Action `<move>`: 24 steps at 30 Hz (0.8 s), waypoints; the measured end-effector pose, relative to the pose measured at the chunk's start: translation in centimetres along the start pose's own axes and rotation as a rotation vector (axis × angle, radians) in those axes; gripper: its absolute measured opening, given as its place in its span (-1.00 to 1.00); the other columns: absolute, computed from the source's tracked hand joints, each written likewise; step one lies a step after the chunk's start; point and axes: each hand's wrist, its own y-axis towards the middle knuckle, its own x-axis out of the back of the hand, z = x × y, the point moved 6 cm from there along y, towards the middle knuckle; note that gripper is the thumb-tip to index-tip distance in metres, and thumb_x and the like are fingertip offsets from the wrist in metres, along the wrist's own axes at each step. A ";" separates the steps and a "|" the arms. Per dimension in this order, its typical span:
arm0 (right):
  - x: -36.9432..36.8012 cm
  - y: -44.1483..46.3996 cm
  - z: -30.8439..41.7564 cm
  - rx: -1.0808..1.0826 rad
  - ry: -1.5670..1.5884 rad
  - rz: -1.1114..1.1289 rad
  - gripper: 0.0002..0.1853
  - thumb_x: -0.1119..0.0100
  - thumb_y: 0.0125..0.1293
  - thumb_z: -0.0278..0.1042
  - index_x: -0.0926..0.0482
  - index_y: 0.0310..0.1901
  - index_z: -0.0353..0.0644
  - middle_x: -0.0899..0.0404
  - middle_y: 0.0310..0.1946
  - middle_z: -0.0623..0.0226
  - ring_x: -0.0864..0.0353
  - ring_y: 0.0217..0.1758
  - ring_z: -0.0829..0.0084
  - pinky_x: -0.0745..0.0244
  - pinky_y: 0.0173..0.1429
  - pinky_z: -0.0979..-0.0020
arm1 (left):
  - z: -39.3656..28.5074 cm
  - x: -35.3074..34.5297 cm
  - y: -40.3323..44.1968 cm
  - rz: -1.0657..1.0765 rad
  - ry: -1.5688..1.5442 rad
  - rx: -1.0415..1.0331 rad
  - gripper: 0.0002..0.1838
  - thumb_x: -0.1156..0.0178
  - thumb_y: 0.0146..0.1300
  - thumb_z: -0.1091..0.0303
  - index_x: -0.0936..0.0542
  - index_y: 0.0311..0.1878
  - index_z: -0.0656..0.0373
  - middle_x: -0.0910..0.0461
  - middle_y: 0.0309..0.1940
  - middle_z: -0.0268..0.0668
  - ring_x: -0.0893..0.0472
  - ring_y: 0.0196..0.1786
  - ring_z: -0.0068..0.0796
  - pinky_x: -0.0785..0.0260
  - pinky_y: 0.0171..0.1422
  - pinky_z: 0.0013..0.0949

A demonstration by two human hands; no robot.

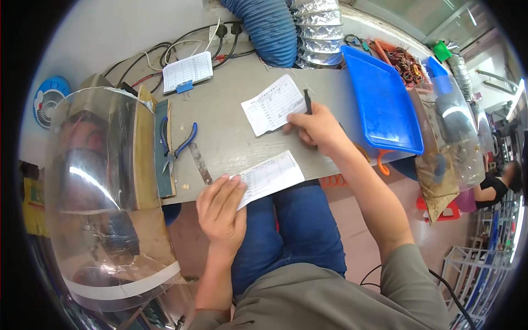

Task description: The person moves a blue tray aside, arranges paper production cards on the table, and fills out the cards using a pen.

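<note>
Three printed pages (269,104) (275,177) (188,71), one pen (307,101) and one pair of pliers (172,153) show.

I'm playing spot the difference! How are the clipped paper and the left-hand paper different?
The clipped paper wears a blue clip; the left-hand paper shows none. The left hand touches the left-hand paper; no hand touches the clipped paper. Both are white with printed lines.

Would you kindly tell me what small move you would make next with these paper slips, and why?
I would probably have the left hand bring the nearer slip fully over the table: it juts past the front edge above the person's lap, while the right hand, holding a black pen, is at the farther slip.
</note>
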 end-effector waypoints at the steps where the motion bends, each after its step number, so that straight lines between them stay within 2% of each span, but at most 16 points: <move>1: -0.5 -0.4 -0.4 -0.023 0.021 0.041 -0.68 -0.33 0.42 -0.36 -0.57 0.07 -0.38 -0.74 -0.39 0.25 -0.36 -0.64 0.69 -0.13 -0.63 0.50 | -0.2 0.5 0.2 -0.041 0.028 0.009 -0.66 -0.33 0.15 0.68 -0.80 0.02 0.31 -0.80 0.10 -0.12 -0.71 0.27 -0.07 -0.42 0.41 -0.10; 4: -1.0 -3.8 0.5 -0.076 -0.087 0.102 -0.68 -0.36 0.44 -0.28 -0.58 0.03 -0.36 -0.71 -0.43 0.30 -0.38 -0.60 0.66 -0.20 -0.58 0.48 | -0.8 0.6 1.5 -0.070 0.055 0.019 -0.65 -0.30 0.17 0.69 -0.80 0.04 0.31 -0.80 0.11 -0.12 -0.70 0.31 -0.05 -0.42 0.42 -0.09; 5: 0.1 -4.3 0.5 0.011 -0.249 -0.047 -0.68 -0.36 0.48 -0.22 -0.61 0.01 -0.34 -0.69 -0.43 0.32 -0.45 -0.54 0.59 -0.32 -0.48 0.42 | -0.9 0.6 1.8 -0.065 0.056 0.005 -0.64 -0.29 0.17 0.69 -0.80 0.05 0.31 -0.80 0.11 -0.11 -0.69 0.31 -0.04 -0.42 0.42 -0.08; 8: 2.7 -4.9 1.3 0.394 -0.452 -0.211 -0.73 -0.29 0.54 -0.24 -0.63 0.00 -0.32 -0.66 -0.43 0.30 -0.48 -0.51 0.49 -0.40 -0.36 0.35 | -1.1 0.3 2.4 -0.051 0.067 -0.013 -0.61 -0.26 0.17 0.71 -0.80 0.07 0.31 -0.79 0.12 -0.10 -0.68 0.34 -0.02 -0.42 0.43 -0.08; 9: 2.0 -5.7 2.7 0.421 -0.572 -0.208 -0.81 -0.20 0.48 -0.44 -0.64 0.02 -0.32 -0.71 -0.25 0.14 -0.66 -0.36 0.29 -0.56 -0.18 0.23 | -1.1 0.1 2.5 -0.039 0.066 -0.012 -0.60 -0.26 0.16 0.71 -0.80 0.07 0.31 -0.79 0.12 -0.10 -0.68 0.34 -0.02 -0.41 0.44 -0.07; 12: -1.0 -4.8 3.6 0.821 -0.747 -0.171 -0.70 -0.17 0.29 -0.60 -0.65 0.05 -0.32 -0.73 -0.05 0.01 -0.75 -0.04 0.08 -0.63 0.10 0.11 | -0.9 0.0 3.0 -0.040 0.085 -0.010 -0.59 -0.24 0.14 0.73 -0.79 0.07 0.33 -0.79 0.13 -0.09 -0.67 0.36 -0.02 -0.40 0.46 -0.06; 13: -2.2 -4.3 3.9 0.817 -0.864 -0.080 -0.62 -0.14 0.19 -0.63 -0.67 0.07 -0.31 -0.69 0.17 -0.01 -0.66 0.30 0.02 -0.55 0.37 0.06 | -0.7 0.2 3.3 -0.054 0.100 -0.005 -0.58 -0.23 0.13 0.73 -0.79 0.07 0.33 -0.79 0.13 -0.09 -0.67 0.36 -0.02 -0.39 0.47 -0.06; 16: -3.7 -3.2 2.4 1.004 -1.264 -0.029 -0.51 -0.22 0.19 -0.62 -0.63 0.21 -0.29 -0.64 0.33 0.11 -0.57 0.45 0.06 -0.47 0.52 0.05 | -0.8 0.9 4.2 -0.098 0.160 0.005 -0.57 -0.20 0.12 0.75 -0.79 0.08 0.36 -0.79 0.13 -0.08 -0.67 0.37 -0.02 -0.38 0.49 -0.06; 17: -3.6 -2.8 1.8 0.915 -1.224 0.045 -0.48 -0.24 0.19 -0.59 -0.61 0.24 -0.26 -0.59 0.39 0.12 -0.50 0.53 0.09 -0.37 0.62 0.03 | -0.8 1.0 4.5 -0.105 0.182 -0.015 -0.55 -0.18 0.12 0.75 -0.78 0.09 0.38 -0.79 0.13 -0.07 -0.67 0.38 -0.02 -0.37 0.49 -0.04; 20: -3.1 -4.6 1.6 0.902 -1.269 0.043 -0.50 -0.24 0.18 -0.58 -0.61 0.22 -0.28 -0.60 0.38 0.09 -0.51 0.52 0.08 -0.37 0.62 0.01 | -1.0 0.5 5.2 -0.101 0.189 -0.017 -0.55 -0.17 0.14 0.75 -0.77 0.11 0.39 -0.79 0.14 -0.06 -0.66 0.39 -0.01 -0.36 0.50 -0.04; 24: -2.6 -6.9 0.6 0.893 -1.233 0.070 -0.49 -0.16 0.27 -0.55 -0.59 0.30 -0.31 -0.55 0.43 0.07 -0.48 0.55 0.07 -0.37 0.62 0.02 | -1.1 -1.1 5.8 -0.068 0.175 -0.026 -0.54 -0.15 0.17 0.75 -0.76 0.14 0.40 -0.77 0.17 -0.03 -0.65 0.41 0.02 -0.36 0.51 -0.04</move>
